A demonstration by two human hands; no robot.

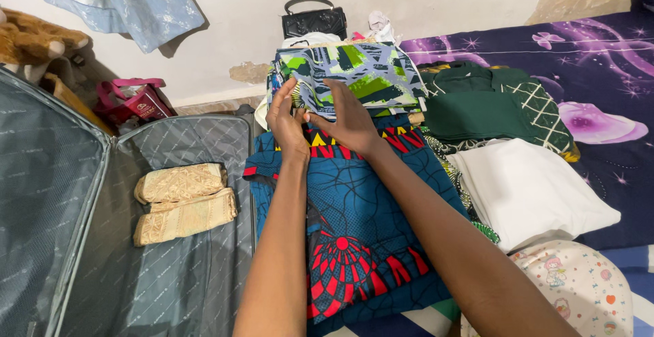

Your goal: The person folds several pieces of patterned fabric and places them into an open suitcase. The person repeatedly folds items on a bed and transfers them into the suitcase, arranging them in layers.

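Looking down from the head camera, both hands grip a folded green, blue and grey cloth (354,78). The left hand (285,120) pinches its near left edge, and the right hand (347,122) lies flat on top with its fingers curled over the edge. The cloth sits on a pile above a blue and red cloth (354,228) (beside an open grey suitcase (102,242)).
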